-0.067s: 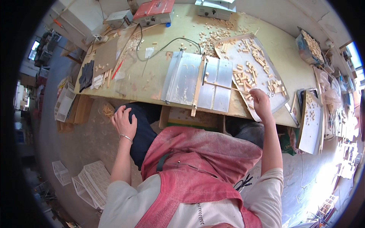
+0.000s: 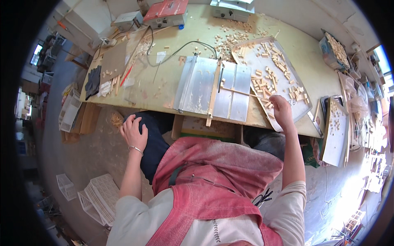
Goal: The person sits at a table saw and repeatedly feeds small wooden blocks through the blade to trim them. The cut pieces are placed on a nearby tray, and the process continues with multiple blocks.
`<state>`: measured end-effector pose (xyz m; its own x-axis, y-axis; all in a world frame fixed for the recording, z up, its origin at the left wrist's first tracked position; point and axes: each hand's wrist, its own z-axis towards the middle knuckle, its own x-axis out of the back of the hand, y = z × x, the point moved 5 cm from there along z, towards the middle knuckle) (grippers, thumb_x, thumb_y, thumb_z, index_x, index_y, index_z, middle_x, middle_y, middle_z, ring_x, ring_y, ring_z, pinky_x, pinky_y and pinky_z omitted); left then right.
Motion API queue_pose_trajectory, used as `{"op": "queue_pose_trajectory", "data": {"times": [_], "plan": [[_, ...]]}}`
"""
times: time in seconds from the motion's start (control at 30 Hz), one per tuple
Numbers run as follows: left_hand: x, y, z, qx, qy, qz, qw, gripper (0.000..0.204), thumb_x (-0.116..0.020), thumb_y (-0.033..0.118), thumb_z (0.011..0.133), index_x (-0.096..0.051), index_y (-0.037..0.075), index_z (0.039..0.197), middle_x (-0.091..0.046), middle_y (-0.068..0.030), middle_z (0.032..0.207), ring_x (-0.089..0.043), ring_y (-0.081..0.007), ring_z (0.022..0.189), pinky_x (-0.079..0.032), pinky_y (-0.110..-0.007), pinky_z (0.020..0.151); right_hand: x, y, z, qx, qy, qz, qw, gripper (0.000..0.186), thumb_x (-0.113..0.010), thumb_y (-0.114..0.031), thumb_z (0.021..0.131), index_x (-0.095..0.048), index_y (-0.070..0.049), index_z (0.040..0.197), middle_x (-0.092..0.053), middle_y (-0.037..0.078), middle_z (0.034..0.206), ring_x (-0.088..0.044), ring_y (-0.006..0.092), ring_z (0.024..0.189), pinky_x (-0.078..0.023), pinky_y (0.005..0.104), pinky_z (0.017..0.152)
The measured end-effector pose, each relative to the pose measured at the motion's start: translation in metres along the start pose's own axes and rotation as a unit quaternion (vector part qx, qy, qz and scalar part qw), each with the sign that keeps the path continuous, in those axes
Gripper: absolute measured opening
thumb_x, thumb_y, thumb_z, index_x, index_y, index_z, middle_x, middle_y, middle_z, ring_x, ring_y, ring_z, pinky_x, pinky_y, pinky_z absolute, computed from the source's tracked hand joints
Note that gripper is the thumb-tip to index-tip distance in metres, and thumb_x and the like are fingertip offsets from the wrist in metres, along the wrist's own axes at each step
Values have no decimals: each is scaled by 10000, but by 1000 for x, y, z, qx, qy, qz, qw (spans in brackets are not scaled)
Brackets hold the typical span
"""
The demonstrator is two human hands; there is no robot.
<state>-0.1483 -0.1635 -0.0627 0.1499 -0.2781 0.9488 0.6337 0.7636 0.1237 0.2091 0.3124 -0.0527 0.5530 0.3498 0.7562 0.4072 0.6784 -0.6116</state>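
Note:
My right hand (image 2: 280,110) is closed round the end of a thin wooden stick (image 2: 242,94) above the near part of a pale tray (image 2: 301,112). The stick reaches left across a silver metal plate (image 2: 239,105) to a wooden strip (image 2: 214,92) fixed on it, next to a dark, narrow slot (image 2: 221,78). Short cut wooden pieces (image 2: 269,82) lie scattered in the tray. My left hand (image 2: 134,132) rests on my left knee, fingers spread and holding nothing.
Wood bits (image 2: 230,43) litter the table behind the plate, near a black cable (image 2: 180,48). A dark glove (image 2: 93,82) and a red pen-like stick (image 2: 126,76) lie at the left. A bin of wooden pieces (image 2: 336,49) stands far right. White baskets (image 2: 100,194) sit on the floor.

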Motion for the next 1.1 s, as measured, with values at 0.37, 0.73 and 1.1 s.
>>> {"op": "queue_pose_trajectory", "data": {"times": [0.37,0.73,1.1], "plan": [[1,3,4,-2,2,-3,1000,334,-729,190,881,-723,129,1209,-624,-71,1402,-558,-293,1322,-302,-515,1205,-11,1,69,-35,129,-58,989,223,-584,-69,998,-723,-62,1172,-734,180,1067,-693,410,1036,-548,487,902],[-1,5,0,-20,-5,22,1000,338,-730,178,900,-715,119,1232,-616,-86,1436,-547,-310,1360,-332,-519,1187,107,169,-128,-296,289,-176,893,238,-595,-65,977,-723,-19,1172,-749,258,1080,-719,436,1023,-550,506,897],[-2,11,5,-25,-19,53,998,323,-708,163,917,-726,105,1234,-614,-75,1449,-556,-298,1356,-323,-501,1207,80,215,-153,-354,294,-239,855,305,-654,-118,960,-710,-11,1241,-741,226,1164,-699,433,1102,-539,511,962]]}}
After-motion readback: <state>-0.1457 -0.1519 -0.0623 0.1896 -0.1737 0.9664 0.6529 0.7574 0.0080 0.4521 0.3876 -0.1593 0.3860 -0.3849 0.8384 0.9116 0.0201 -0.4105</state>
